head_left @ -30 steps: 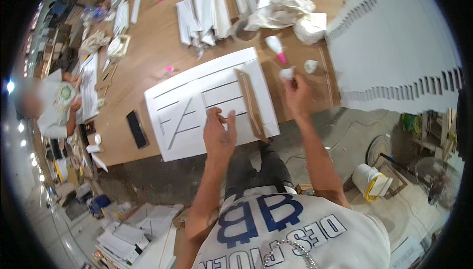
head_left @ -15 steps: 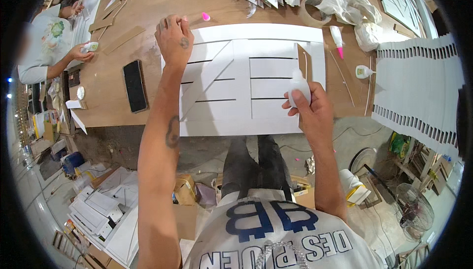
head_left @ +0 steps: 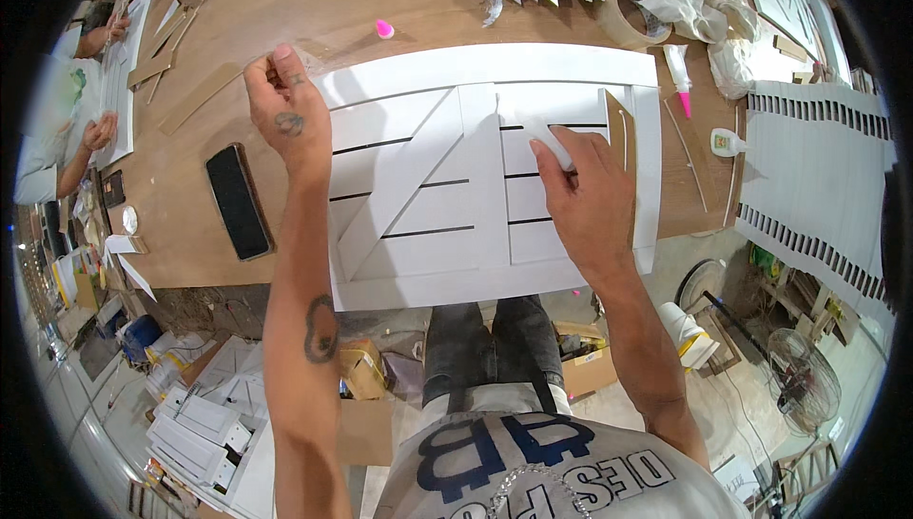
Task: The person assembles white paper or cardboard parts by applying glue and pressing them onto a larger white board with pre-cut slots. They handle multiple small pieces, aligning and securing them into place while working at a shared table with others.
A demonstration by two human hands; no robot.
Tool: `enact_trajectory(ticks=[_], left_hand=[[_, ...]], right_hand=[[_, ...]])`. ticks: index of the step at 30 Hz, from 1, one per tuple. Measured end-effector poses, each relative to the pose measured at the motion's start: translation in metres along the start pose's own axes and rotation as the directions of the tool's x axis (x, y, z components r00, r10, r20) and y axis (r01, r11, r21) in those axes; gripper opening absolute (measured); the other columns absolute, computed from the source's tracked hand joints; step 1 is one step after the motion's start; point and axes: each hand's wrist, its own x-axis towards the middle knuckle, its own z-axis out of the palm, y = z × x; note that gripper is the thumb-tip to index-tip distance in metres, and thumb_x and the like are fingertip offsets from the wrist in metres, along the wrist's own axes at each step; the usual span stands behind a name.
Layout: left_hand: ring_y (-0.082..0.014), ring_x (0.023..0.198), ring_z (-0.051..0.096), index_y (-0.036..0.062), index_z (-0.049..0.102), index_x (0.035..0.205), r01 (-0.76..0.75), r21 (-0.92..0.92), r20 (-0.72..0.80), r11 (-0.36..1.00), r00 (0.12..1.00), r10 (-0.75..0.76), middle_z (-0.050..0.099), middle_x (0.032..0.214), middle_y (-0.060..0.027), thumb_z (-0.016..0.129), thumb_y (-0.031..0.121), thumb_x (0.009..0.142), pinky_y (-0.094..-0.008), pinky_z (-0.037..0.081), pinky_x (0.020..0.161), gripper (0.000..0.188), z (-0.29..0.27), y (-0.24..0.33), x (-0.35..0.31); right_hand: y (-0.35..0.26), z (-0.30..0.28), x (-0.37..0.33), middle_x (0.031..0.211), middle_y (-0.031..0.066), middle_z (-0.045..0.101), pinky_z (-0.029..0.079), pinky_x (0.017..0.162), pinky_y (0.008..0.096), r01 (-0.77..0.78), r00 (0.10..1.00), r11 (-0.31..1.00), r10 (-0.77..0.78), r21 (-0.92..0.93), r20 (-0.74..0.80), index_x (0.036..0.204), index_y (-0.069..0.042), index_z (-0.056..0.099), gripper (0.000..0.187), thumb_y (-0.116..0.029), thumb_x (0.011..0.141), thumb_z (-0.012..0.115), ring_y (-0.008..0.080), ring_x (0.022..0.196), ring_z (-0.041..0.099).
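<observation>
A white framed panel (head_left: 399, 289) with a diagonal piece and dark slots lies along the table's near edge. My right hand (head_left: 594, 196) is wrapped round a white squeeze bottle (head_left: 552, 139), probably of glue. The bottle is tilted over the panel, its tip toward the upright middle board (head_left: 483, 172). Whether the tip touches the panel I cannot tell. Above the tabletop by the panel's far left corner, my left hand (head_left: 290, 115) is closed with curled fingers; anything inside it is hidden. A pink cap (head_left: 384, 28) lies beyond the panel.
A black phone (head_left: 240, 203) lies left of the panel. To the right are a pink-tipped tube (head_left: 679, 72), another white bottle (head_left: 728, 143) and stacked slotted white boards (head_left: 818, 158). A tape roll (head_left: 632, 13) sits at the back. Another person's hand (head_left: 100, 131) shows at far left.
My right hand has brought the bottle leftward and tilted it over the panel. My left hand has moved left, off the panel's corner. The other person's hand no longer shows a bottle.
</observation>
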Motion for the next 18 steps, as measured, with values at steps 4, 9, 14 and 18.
enact_trajectory(ticks=[4,9,14,18], left_hand=[[-0.0140,0.075,0.046,-0.0017,0.058,0.099,-0.004,0.027,0.014,1.000,1.000,0.003,0.052,0.082,-0.0031,0.052,0.039,0.103,-0.0299,0.042,0.070,0.041,-0.0003,-0.0001,-0.0019],[-0.0144,0.077,0.048,-0.0008,0.058,0.100,-0.006,0.028,0.033,1.000,0.999,0.005,0.053,0.084,-0.0032,0.052,0.040,0.103,-0.0311,0.043,0.073,0.042,-0.0001,0.0014,-0.0007],[-0.0154,0.082,0.051,-0.0011,0.058,0.102,-0.006,0.043,0.025,0.999,1.000,0.005,0.056,0.090,-0.0056,0.053,0.041,0.103,-0.0320,0.045,0.078,0.043,0.0006,0.0025,-0.0024],[-0.0162,0.084,0.052,-0.0012,0.058,0.102,-0.002,0.057,0.043,0.998,0.999,-0.001,0.058,0.093,-0.0068,0.053,0.043,0.102,-0.0322,0.045,0.079,0.044,0.0006,0.0022,-0.0013]], right_hand=[[0.0021,0.0023,0.0040,0.092,0.0106,0.062,0.053,0.052,0.0305,0.093,0.996,0.994,-0.094,-0.052,-0.013,0.107,-0.002,0.065,0.023,-0.010,0.087,0.073,0.0204,0.068,0.064],[0.0056,0.0031,0.0043,0.097,0.0106,0.062,0.052,0.052,0.0264,0.166,0.985,0.984,-0.168,-0.072,-0.031,0.110,-0.001,0.066,0.026,-0.008,0.085,0.075,0.0165,0.067,0.062],[0.0080,-0.0022,-0.0017,0.093,0.0080,0.059,0.052,0.051,0.0260,0.196,0.981,0.976,-0.195,-0.091,0.018,0.109,-0.001,0.064,0.029,-0.008,0.083,0.075,0.0167,0.067,0.063],[0.0098,-0.0032,-0.0040,0.091,0.0077,0.059,0.050,0.049,0.0258,0.226,0.974,0.969,-0.227,-0.098,-0.002,0.107,-0.001,0.064,0.028,-0.006,0.082,0.075,0.0152,0.064,0.061]])
